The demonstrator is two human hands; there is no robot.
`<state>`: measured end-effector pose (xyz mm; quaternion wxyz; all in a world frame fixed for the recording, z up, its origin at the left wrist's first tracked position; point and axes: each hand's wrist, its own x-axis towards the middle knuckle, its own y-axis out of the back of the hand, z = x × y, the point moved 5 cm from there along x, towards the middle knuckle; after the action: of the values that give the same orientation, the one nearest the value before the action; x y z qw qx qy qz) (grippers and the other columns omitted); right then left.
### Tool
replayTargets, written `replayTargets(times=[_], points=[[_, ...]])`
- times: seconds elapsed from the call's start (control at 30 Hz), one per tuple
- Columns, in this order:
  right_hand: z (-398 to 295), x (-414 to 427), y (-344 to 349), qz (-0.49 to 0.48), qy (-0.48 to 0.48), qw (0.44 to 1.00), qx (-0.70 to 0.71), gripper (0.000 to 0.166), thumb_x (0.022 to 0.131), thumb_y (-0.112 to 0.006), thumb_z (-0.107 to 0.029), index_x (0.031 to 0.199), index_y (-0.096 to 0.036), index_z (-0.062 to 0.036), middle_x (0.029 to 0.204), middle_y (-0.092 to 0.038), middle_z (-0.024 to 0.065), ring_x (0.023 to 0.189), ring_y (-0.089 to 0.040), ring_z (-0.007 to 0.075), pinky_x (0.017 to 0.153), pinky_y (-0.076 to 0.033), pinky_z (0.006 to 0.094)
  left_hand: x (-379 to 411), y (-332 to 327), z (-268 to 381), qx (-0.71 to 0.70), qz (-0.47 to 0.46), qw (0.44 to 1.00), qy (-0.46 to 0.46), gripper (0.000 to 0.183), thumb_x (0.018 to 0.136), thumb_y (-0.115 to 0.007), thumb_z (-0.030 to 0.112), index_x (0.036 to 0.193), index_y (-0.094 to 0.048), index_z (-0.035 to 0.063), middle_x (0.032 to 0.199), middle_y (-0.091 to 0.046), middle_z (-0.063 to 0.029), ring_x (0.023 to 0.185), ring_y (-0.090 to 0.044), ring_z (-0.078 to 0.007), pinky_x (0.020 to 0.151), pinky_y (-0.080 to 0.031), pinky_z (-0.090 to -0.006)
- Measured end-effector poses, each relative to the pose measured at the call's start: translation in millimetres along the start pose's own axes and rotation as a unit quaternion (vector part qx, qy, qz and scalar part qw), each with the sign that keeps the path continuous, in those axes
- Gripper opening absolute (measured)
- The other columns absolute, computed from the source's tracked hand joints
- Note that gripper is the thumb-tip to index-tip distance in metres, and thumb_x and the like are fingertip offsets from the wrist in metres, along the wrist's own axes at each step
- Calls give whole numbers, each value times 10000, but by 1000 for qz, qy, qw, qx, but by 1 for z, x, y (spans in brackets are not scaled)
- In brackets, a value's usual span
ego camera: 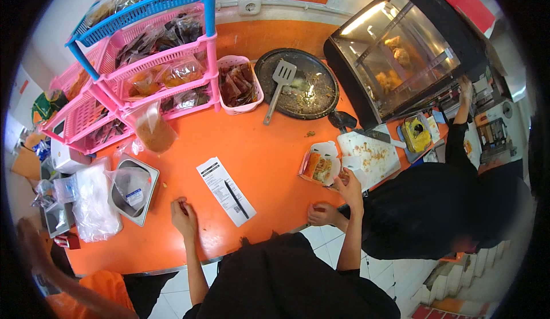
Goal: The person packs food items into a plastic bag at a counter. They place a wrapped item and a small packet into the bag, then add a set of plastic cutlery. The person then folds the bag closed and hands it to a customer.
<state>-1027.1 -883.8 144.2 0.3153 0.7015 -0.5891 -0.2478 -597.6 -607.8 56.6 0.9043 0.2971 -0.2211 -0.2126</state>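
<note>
My left hand (184, 219) rests on the orange table with its fingers curled in, and nothing shows in it. To its right lies a printed receipt (215, 185) with a black pen (236, 199) across it. My right hand (351, 190) has its fingertips on the near right edge of an open paper takeaway box (306, 164), apparently pinching a flap. Inside the box is rice (324, 170) with crumbly topping and an orange-brown piece beside it. A co-worker's fist (323, 214) sits at the table edge below the box.
Left stand pink and blue basket racks (159, 72), a sauce bag (154, 132), a steel pan (152, 177) and plastic bags (96, 203). Behind are a sachet basket (240, 84), a black tray (318, 99) with a spatula (283, 74), and a heated display (395, 52). A knife (378, 136) lies on a cutting board (365, 155).
</note>
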Motion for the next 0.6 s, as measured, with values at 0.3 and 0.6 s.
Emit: replayTargets(times=[0.3, 0.6], points=[[71, 12, 9, 74, -85, 983, 148, 219, 850, -522, -121, 956, -623, 42, 778, -658, 147, 702, -635, 183, 623, -494, 318, -1, -3, -6, 4, 0, 999, -35, 77, 813, -491, 28, 875, -533, 9, 848, -543, -109, 709, -556, -240, 606, -457, -327], [47, -10, 18, 128, -139, 956, -223, 249, 780, -624, -147, 992, -635, -16, 860, -641, 196, 827, -628, 334, 692, -491, 403, 2, -4, 1, 13, -40, 999, -3, 81, 818, -487, 41, 873, -530, 0, 872, -538, -134, 717, -562, -253, 607, -465, -323]])
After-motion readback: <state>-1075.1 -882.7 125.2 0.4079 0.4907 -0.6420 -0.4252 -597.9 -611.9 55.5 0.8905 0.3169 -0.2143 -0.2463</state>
